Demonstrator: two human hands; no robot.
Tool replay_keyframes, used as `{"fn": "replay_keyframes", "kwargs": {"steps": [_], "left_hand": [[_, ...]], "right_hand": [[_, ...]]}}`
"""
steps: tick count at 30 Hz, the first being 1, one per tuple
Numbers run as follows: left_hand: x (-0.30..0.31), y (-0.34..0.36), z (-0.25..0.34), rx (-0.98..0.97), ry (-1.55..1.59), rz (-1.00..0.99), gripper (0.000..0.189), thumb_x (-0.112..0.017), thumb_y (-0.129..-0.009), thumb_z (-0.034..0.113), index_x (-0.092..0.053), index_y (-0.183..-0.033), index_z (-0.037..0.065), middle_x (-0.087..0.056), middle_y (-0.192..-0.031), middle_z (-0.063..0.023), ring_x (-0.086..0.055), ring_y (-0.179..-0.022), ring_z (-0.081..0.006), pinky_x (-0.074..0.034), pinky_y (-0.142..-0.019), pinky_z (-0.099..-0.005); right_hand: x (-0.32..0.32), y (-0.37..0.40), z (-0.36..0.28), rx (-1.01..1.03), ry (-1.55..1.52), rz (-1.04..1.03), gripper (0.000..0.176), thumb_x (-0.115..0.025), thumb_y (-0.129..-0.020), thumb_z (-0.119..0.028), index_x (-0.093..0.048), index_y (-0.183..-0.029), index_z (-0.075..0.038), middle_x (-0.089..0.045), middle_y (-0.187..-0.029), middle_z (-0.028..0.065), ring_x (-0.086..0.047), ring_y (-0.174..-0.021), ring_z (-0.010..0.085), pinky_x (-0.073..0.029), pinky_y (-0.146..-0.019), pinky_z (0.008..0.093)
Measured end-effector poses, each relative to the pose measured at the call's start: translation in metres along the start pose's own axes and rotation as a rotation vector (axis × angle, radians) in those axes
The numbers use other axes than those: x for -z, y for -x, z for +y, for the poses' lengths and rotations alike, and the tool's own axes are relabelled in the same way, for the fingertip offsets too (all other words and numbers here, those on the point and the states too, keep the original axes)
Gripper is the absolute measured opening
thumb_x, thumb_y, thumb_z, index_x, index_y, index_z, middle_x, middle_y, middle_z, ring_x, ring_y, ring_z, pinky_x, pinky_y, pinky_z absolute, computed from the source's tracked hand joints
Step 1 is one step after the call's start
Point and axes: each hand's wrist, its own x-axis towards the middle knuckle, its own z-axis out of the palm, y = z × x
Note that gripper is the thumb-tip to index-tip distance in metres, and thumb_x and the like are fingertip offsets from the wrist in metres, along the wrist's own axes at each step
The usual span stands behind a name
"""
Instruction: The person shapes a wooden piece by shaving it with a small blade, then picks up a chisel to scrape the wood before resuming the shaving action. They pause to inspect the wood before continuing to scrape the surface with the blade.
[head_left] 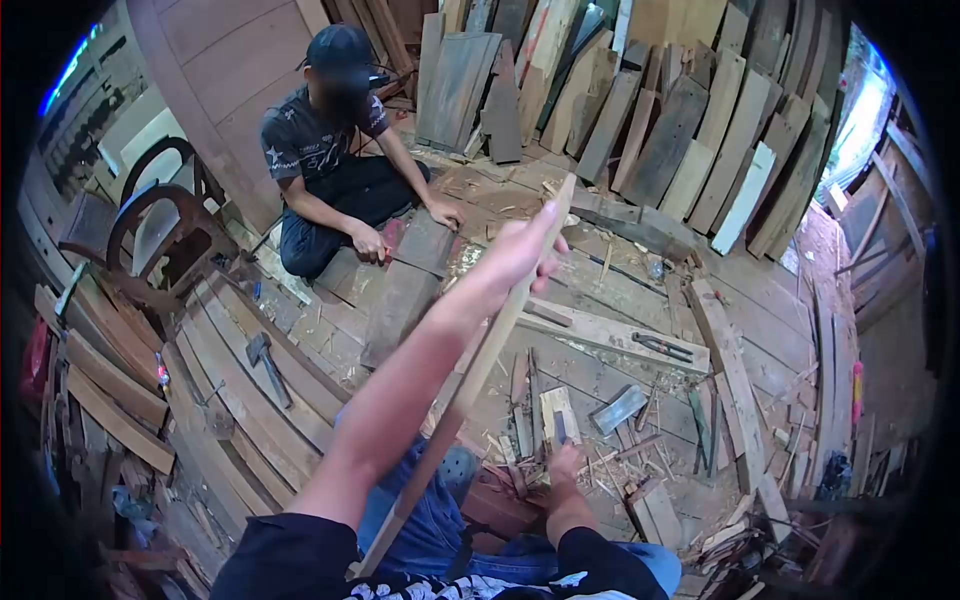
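Gripping a long wooden strip (468, 390) aslant, with the left hand (525, 248) closed around its upper part. Right of the strip, clutching a flat-bladed tool (560, 428) in the right hand (566, 464), with the blade at a pale wood block (553, 402). Farther right of the strip, pincers (662, 347) on a board (620, 337); left of it, a hammer (266, 366) on planks (225, 360). Beyond the strip, to the left, a seated co-worker (325, 135), with both hands at a dark slab (425, 248). Farthest beyond the strip, rows of leaning boards (665, 135).
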Motion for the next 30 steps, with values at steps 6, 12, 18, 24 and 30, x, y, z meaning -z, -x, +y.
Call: {"fn": "replay_keyframes", "kwargs": {"steps": [6, 12, 18, 24, 30], "left_hand": [[0.030, -0.042, -0.003, 0.002, 0.137, 0.001, 0.051, -0.042, -0.094, 0.051, -0.053, -0.084, 0.003, -0.043, -0.059, 0.0008, -0.038, -0.044, -0.0076, -0.034, -0.039, -0.0208], [0.031, -0.048, -0.008, 0.051, 0.175, -0.011, 0.049, -0.047, -0.092, 0.050, -0.055, -0.088, 0.002, -0.044, -0.060, 0.0002, -0.040, -0.045, -0.0079, -0.035, -0.040, -0.0211], [0.031, -0.048, -0.011, 0.029, 0.215, -0.056, 0.049, -0.048, -0.091, 0.051, -0.055, -0.088, 0.002, -0.044, -0.059, 0.0005, -0.042, -0.045, -0.0077, -0.036, -0.040, -0.0205], [0.039, -0.055, -0.022, -0.026, 0.204, -0.054, 0.046, -0.051, -0.091, 0.048, -0.056, -0.090, 0.001, -0.050, -0.065, -0.0012, -0.047, -0.052, -0.0077, -0.039, -0.042, -0.0203], [0.042, -0.045, -0.021, -0.032, 0.230, -0.091, 0.044, -0.051, -0.092, 0.045, -0.052, -0.095, 0.001, -0.044, -0.062, 0.0019, -0.040, -0.045, -0.0061, -0.034, -0.040, -0.0164]], "right_hand": [[-0.016, -0.002, 0.025, 0.013, -0.063, -0.028, 0.060, -0.045, -0.088, -0.055, -0.054, -0.111, 0.000, -0.061, -0.101, 0.0262, -0.058, -0.094, 0.0426, -0.045, -0.083, 0.0491], [-0.050, -0.019, 0.044, -0.087, 0.078, -0.171, 0.059, -0.055, -0.086, -0.043, -0.043, -0.127, -0.002, -0.058, -0.109, 0.0211, -0.058, -0.097, 0.0345, -0.048, -0.082, 0.0431], [-0.037, -0.022, 0.034, -0.205, -0.100, -0.208, 0.059, -0.043, -0.093, -0.044, -0.044, -0.123, 0.007, -0.052, -0.120, 0.0269, -0.051, -0.109, 0.0373, -0.043, -0.092, 0.0410], [-0.020, -0.033, 0.016, -0.083, 0.262, -0.258, 0.030, -0.041, -0.092, -0.016, -0.056, -0.116, -0.006, -0.060, -0.107, 0.0215, -0.059, -0.101, 0.0349, -0.048, -0.082, 0.0455], [-0.028, -0.046, 0.003, 0.020, 0.280, -0.148, 0.040, -0.039, -0.092, -0.021, -0.045, -0.131, -0.017, -0.056, -0.107, 0.0163, -0.052, -0.104, 0.0330, -0.048, -0.083, 0.0430]]}}
